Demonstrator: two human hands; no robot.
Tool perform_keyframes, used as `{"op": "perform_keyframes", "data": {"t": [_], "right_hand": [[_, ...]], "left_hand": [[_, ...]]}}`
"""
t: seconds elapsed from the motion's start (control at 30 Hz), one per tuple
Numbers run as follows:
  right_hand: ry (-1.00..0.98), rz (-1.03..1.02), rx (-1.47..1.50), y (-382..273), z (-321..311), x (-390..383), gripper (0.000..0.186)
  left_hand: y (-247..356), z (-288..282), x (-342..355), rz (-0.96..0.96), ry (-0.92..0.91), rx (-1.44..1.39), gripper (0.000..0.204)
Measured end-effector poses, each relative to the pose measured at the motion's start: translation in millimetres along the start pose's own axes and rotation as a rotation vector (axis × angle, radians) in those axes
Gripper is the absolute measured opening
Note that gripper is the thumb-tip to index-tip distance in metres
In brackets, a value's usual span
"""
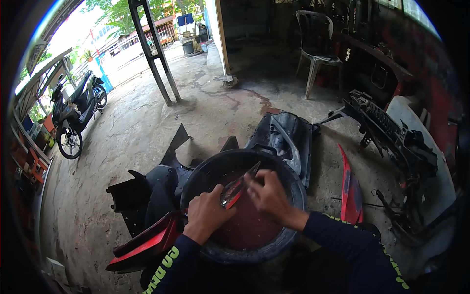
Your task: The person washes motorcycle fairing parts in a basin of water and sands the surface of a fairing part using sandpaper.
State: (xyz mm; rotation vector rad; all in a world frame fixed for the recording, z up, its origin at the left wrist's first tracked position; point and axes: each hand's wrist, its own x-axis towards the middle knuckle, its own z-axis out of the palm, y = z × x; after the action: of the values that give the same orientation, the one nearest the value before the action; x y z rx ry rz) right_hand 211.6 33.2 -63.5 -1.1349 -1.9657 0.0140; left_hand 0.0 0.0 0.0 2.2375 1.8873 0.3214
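Over a round black basin [299, 206] of murky reddish water, my left hand [208, 214] grips a narrow red and black body panel [236, 192], wet and shiny, that tapers to a dark tip. My right hand [268, 196] is closed, its fingertips pressed against the panel's upper part; whatever lies under those fingers is hidden. A larger red and black fairing piece [152, 243] leans by the basin's left side, below my left wrist. Whether it joins the panel in my hand cannot be seen.
Black plastic fairings [147, 188] lie left of the basin, and a dark leg-shield panel [286, 134] stands behind it. To the right are a red fairing strip [350, 191] and a motorcycle frame [387, 127]. Farther off: a parked motorcycle [76, 110], a metal post [155, 54], a plastic chair [316, 49].
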Motion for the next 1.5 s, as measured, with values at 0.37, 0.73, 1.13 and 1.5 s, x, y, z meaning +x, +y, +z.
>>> {"op": "perform_keyframes", "data": {"t": [0.37,0.73,1.13,1.5], "right_hand": [[-0.036,0.012,0.095,-9.9,10.0,7.6,0.035],[-0.033,-0.002,0.154,-31.1,8.2,-5.3,0.031],[0.053,0.12,0.012,2.0,-3.5,9.9,0.033],[-0.065,-0.003,0.121,-18.3,-5.7,1.2,0.032]], "left_hand": [[-9.0,-14.9,0.2,-0.051,-0.003,0.034,0.05],[-7.9,-6.1,-0.7,-0.042,0.001,0.007,0.051],[3.5,-0.7,-0.2,-0.046,-0.004,-0.016,0.047],[4.8,-2.2,-3.1,-0.031,0.003,-0.006,0.045]]}}
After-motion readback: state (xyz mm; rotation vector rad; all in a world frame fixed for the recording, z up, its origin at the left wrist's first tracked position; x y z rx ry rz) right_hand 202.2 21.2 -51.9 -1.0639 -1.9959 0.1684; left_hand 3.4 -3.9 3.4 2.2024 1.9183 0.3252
